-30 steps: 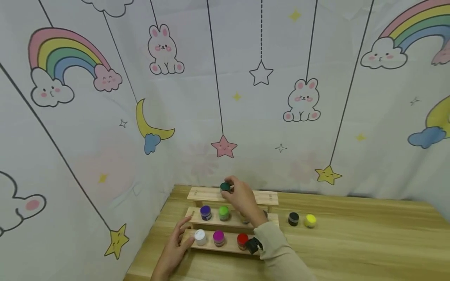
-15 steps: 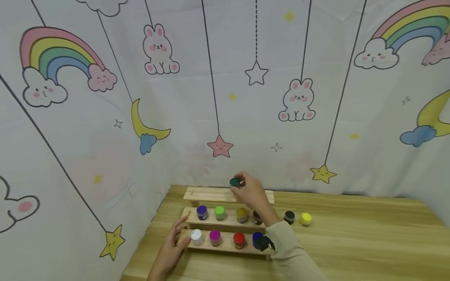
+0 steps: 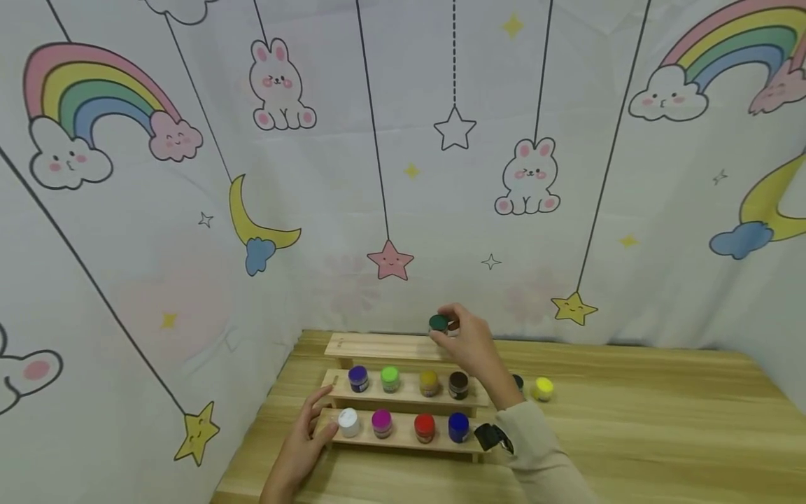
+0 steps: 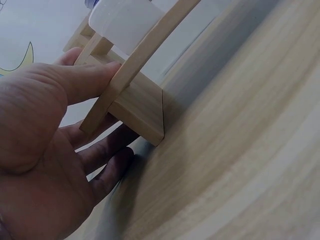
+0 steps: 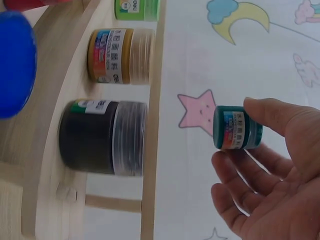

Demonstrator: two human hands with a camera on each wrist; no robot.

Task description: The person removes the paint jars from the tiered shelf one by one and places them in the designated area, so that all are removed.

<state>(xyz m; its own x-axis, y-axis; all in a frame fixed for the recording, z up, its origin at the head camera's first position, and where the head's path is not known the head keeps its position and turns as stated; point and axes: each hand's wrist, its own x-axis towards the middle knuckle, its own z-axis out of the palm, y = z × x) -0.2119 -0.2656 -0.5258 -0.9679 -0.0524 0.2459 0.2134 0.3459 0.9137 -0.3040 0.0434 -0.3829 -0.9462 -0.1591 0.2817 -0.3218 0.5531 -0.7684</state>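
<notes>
Between thumb and fingers, my right hand (image 3: 472, 343) pinches a dark green paint jar (image 5: 235, 127) above the right part of the top tier. My left hand (image 3: 302, 441) grips the left end of a three-tier wooden rack (image 3: 403, 399); in the left wrist view its thumb lies on the lowest plank and its other fingers reach under and behind. Purple (image 3: 358, 379), light green (image 3: 390, 379), ochre (image 3: 429, 382) and dark brown (image 3: 458, 385) jars stand on the middle tier. White (image 3: 348, 423), magenta (image 3: 381, 423), red (image 3: 425, 427) and blue (image 3: 458, 427) jars stand on the lowest.
Right of the rack, a yellow jar (image 3: 543, 388) stands on the wood-grain table (image 3: 661, 420); beside it a black jar (image 3: 518, 383) is partly hidden by the right forearm. A white cloth printed with cartoons (image 3: 441, 210) hangs behind the table.
My right hand has carried the dark green jar rightward along the top tier and slightly up. My left hand has stayed at the rack's left end. The head view has shifted a little.
</notes>
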